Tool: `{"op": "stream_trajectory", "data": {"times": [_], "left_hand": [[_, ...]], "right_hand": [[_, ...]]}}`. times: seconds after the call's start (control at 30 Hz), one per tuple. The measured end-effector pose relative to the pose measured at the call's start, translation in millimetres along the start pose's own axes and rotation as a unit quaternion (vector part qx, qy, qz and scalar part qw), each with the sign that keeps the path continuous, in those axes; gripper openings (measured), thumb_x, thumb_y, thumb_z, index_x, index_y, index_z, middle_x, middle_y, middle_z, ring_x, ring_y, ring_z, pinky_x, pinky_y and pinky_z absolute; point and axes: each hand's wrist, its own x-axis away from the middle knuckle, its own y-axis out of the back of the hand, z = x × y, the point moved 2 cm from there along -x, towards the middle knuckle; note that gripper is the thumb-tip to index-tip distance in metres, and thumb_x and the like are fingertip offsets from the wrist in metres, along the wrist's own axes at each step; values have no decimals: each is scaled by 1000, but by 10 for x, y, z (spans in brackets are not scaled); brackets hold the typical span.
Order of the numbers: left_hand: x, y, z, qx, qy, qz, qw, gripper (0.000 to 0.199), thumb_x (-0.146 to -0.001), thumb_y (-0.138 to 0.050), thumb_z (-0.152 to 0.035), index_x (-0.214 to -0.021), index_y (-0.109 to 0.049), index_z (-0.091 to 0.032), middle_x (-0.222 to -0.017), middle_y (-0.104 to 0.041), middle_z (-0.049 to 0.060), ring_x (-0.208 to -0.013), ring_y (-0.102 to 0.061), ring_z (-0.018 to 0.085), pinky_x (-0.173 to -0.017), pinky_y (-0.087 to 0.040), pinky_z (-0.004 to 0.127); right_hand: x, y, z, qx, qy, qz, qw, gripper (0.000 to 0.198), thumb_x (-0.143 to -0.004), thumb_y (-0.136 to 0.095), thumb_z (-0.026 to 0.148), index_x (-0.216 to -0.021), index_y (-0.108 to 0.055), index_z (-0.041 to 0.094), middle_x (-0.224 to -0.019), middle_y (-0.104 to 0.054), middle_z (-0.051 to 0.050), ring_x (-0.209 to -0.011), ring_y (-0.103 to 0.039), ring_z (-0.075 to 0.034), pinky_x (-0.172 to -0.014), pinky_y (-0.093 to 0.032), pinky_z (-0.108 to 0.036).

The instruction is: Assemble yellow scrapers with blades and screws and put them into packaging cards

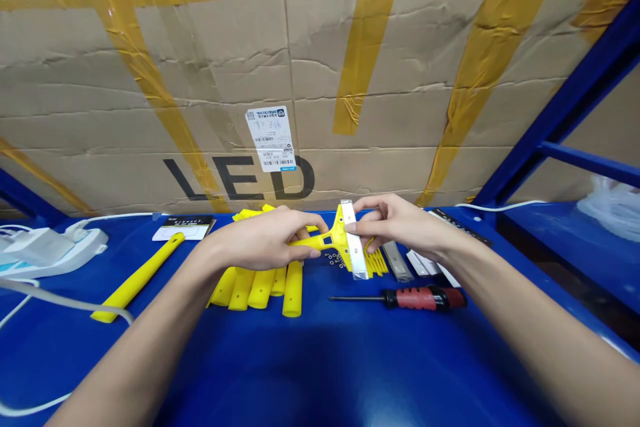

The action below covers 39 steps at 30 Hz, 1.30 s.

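My left hand (pixel 265 237) is closed around the neck of a yellow plastic scraper head (pixel 339 238). Across its wide end lies a flat silver blade plate (pixel 356 251) with holes along it. The fingers of my right hand (pixel 395 221) pinch this plate against the head. Several yellow tube handles (pixel 260 289) lie below my left hand, partly covered by it. Small screws and nuts (pixel 334 259) are scattered beneath the scraper head. Thin yellow pieces (pixel 378 262) and grey metal strips (pixel 398 263) lie under my right hand.
A red and black screwdriver (pixel 420 299) lies in front of the parts. One longer yellow handle (pixel 137 278) rests at left by a printed card (pixel 183 229). A white power strip (pixel 60 248) with cables sits far left. A taped cardboard box (pixel 320 93) stands behind; blue frame posts (pixel 555 120) flank the surface.
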Motion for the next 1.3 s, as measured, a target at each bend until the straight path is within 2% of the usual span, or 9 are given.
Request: {"op": "stream_trajectory", "data": {"times": [0.17, 0.3, 0.43, 0.57, 0.8, 0.9, 1.0, 1.1, 1.3], "left_hand": [[26, 21, 17, -10, 24, 16, 1000, 40, -94, -56, -42, -130, -58, -23, -83, -65, 0, -71, -53, 18, -61, -35, 27], [56, 59, 52, -19, 47, 13, 999, 42, -95, -56, -41, -132, -58, -22, -92, -67, 3, -77, -55, 18, -67, -38, 27], [68, 75, 74, -20, 58, 21, 998, 45, -95, -56, -40, -135, -57, -22, -102, -70, 4, -85, -59, 20, -73, -41, 27], [88, 78, 69, -39, 55, 28, 997, 44, -95, -56, -42, -134, -58, -24, -104, -71, 4, -88, -61, 21, -73, -42, 28], [142, 88, 64, -34, 56, 38, 997, 42, -95, -56, -38, -134, -56, -25, -109, -73, 4, -92, -66, 20, -74, -44, 28], [152, 93, 41, -50, 54, 33, 997, 43, -95, -57, -38, -136, -56, -24, -108, -73, 4, -89, -66, 20, -72, -44, 27], [158, 97, 12, -64, 57, 32, 996, 45, -94, -57, -38, -137, -56, -24, -105, -73, 3, -84, -65, 19, -69, -43, 27], [159, 98, 4, -67, 60, 35, 995, 44, -94, -59, -38, -136, -57, -24, -112, -71, 4, -92, -64, 20, -75, -44, 27], [145, 82, 70, -56, 78, 47, 994, 45, -95, -57, -38, -137, -56, -24, -117, -70, 5, -98, -64, 22, -80, -45, 29]], "right_hand": [[-17, 52, -7, 7, -15, -40, 999, 45, -82, -70, 61, -93, -69, 17, -80, -76, -9, -68, -71, -16, -63, -57, -26], [-21, 137, -11, 65, -11, -92, 994, 41, -91, -60, 59, -86, -64, 18, -77, -74, -8, -64, -69, -15, -55, -51, -25], [-17, 178, -11, 159, -19, -94, 983, 34, -89, -64, 50, -76, -62, 19, -76, -74, -7, -62, -67, -16, -52, -46, -27], [-21, 207, -24, 265, -19, -96, 959, 38, -89, -63, 50, -65, -59, 21, -63, -69, -4, -53, -61, -14, -52, -42, -29], [12, 224, -10, 350, -50, -123, 927, 36, -89, -61, 50, -67, -62, 20, -49, -59, 0, -43, -48, -11, -43, -33, -25], [21, 208, 9, 358, -51, -122, 924, 35, -89, -61, 49, -68, -62, 21, -47, -57, 1, -42, -47, -11, -42, -31, -25], [17, 194, 4, 378, -56, -108, 918, 34, -91, -58, 47, -70, -61, 21, -55, -64, 0, -44, -51, -11, -44, -35, -25], [0, 194, -36, 395, -59, -81, 913, 32, -92, -57, 42, -69, -60, 20, -67, -71, -3, -51, -59, -12, -49, -40, -25], [-65, 171, -158, 426, -49, -43, 902, 25, -87, -63, 33, -66, -63, 20, -66, -71, -5, -54, -62, -15, -53, -39, -28]]}}
